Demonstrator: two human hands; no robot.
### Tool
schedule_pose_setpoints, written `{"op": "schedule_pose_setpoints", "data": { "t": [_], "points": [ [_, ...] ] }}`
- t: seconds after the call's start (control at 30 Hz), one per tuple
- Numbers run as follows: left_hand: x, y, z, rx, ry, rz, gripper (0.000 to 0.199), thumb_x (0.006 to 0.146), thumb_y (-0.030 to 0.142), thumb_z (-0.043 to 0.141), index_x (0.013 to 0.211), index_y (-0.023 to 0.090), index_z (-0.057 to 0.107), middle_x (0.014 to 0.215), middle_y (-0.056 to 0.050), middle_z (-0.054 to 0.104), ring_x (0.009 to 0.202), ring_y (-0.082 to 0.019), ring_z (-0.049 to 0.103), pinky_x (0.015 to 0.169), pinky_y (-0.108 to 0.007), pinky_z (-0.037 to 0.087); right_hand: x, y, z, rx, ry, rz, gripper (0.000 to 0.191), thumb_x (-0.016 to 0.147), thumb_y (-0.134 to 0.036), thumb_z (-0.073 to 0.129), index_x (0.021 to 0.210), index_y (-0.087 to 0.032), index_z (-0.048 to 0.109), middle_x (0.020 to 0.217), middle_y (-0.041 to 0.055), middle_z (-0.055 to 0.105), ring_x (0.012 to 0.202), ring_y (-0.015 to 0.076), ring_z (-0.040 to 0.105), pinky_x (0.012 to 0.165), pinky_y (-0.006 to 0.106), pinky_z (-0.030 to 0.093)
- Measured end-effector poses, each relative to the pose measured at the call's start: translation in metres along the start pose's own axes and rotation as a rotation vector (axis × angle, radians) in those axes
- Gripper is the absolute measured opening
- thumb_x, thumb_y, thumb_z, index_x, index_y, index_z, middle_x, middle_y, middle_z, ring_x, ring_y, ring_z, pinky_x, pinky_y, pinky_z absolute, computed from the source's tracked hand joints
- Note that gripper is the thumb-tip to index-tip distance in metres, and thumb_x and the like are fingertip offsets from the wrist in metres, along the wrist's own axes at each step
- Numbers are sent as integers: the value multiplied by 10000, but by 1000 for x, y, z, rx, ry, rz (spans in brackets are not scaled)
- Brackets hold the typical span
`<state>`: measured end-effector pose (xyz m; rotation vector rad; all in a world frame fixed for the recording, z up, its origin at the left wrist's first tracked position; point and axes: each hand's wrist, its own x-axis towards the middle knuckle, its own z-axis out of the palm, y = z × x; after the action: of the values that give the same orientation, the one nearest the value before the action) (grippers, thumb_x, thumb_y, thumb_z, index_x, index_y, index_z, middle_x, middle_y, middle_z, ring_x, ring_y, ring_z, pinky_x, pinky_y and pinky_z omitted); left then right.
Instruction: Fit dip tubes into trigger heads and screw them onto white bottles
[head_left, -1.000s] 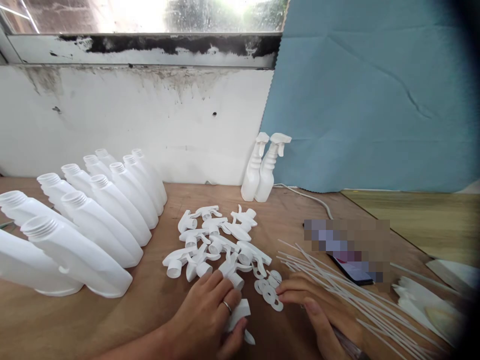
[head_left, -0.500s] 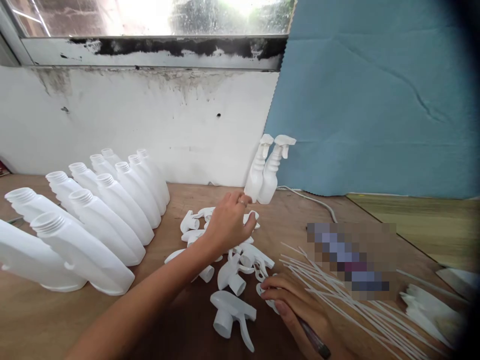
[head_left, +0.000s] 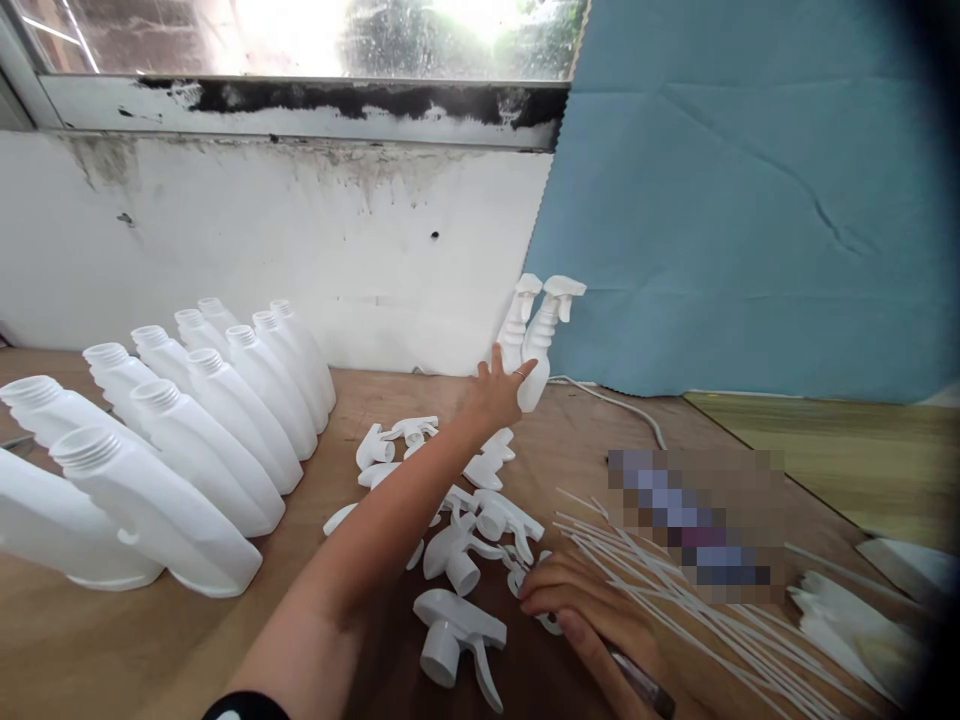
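My left hand (head_left: 495, 395) reaches to the back of the table with its fingers apart. It is at the lower part of two white spray bottles (head_left: 536, 370), which stand with trigger heads on; whether it touches them I cannot tell. Below my left arm lie several loose white trigger sprayer heads (head_left: 457, 630). My right hand (head_left: 589, 610) rests at the front right, fingers curled round a slim dark-handled tool (head_left: 637, 680) whose tip is hidden. Small white rings (head_left: 549, 622) lie under and beside its fingertips.
Several white bottles without heads (head_left: 195, 490) stand in rows at the left. Thin white tubes (head_left: 675, 600) lie on the right beside a blurred-out patch. A crumpled white plastic bag (head_left: 847, 620) is farther right. Wall and blue cloth (head_left: 735, 230) close off the back.
My left hand has moved forward from above the sprayer heads to the two spray bottles, and its fingers have spread. My right hand stays almost in place. The view has shifted slightly.
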<state>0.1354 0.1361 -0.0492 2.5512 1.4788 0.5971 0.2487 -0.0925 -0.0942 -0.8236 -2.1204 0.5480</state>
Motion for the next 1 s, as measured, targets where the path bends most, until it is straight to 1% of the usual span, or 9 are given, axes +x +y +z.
{"op": "schedule_pose_setpoints", "data": {
  "t": [0.1, 0.2, 0.27, 0.37, 0.53, 0.67, 0.8, 0.9, 1.0],
  "points": [
    [8, 1, 5, 0, -23, -31, 807, 801, 158, 682, 1493, 354, 314, 1607, -149, 34, 1264, -414, 412, 946, -559, 457, 3, -2, -1, -4, -46, -16, 266, 1018, -200, 375, 997, -189, 640, 914, 81, 670, 861, 224, 651, 800, 359, 520],
    [13, -1, 8, -9, -18, -70, 763, 827, 148, 651, 1491, 333, 325, 1610, -143, 28, 1242, -397, 443, 945, -544, 468, 0, -2, 1, 8, 8, 5, 305, 1029, -207, 355, 941, -191, 647, 855, 66, 664, 800, 213, 646, 778, 358, 507],
    [14, -3, 9, -20, -12, -80, 734, 852, 152, 641, 1491, 319, 322, 1604, -145, 64, 1240, -387, 453, 945, -534, 477, -3, -1, 3, 38, 85, 14, 335, 1035, -222, 347, 879, -193, 642, 799, 52, 653, 735, 201, 636, 762, 357, 494],
    [14, -7, 9, -35, 11, -73, 653, 902, 197, 632, 1478, 273, 333, 1569, -140, 175, 1246, -362, 455, 957, -530, 480, -5, 1, 5, 59, 105, 23, 349, 1039, -225, 340, 856, -192, 634, 774, 50, 643, 712, 201, 630, 766, 365, 489],
    [9, -14, 6, -68, 108, -48, 556, 939, 228, 602, 1440, 234, 361, 1478, -133, 314, 1224, -325, 468, 946, -496, 493, 0, 0, 1, 44, 3, -42, 269, 1024, -222, 369, 991, -179, 632, 907, 79, 655, 846, 226, 643, 805, 371, 498],
    [2, -20, 0, -100, 168, -44, 499, 917, 175, 584, 1383, 217, 412, 1407, -131, 356, 1193, -307, 479, 933, -459, 488, 2, -2, 2, 74, -50, 44, 270, 1022, -195, 363, 951, -197, 623, 869, 57, 655, 806, 210, 635, 806, 365, 476],
    [-7, -31, -3, -124, 228, -81, 467, 893, 159, 584, 1330, 226, 434, 1341, -138, 347, 1152, -304, 489, 901, -421, 489, 2, -2, 5, 45, 35, 43, 322, 1033, -199, 350, 851, -200, 615, 778, 33, 640, 719, 190, 613, 779, 361, 449],
    [-13, -41, -5, -139, 267, -124, 464, 875, 74, 539, 1299, 239, 450, 1306, -136, 336, 1117, -288, 506, 904, -403, 476, 0, -1, 5, -12, 121, 18, 347, 1033, -203, 355, 804, -200, 616, 740, 29, 632, 676, 187, 605, 742, 353, 444],
    [-21, -47, -13, -163, 301, -128, 509, 836, -13, 479, 1277, 242, 468, 1296, -131, 346, 1107, -273, 515, 951, -414, 448, -5, 0, 3, -7, 180, 44, 360, 1036, -212, 357, 805, -205, 634, 732, 31, 639, 665, 193, 611, 737, 356, 459]
  ]
}}
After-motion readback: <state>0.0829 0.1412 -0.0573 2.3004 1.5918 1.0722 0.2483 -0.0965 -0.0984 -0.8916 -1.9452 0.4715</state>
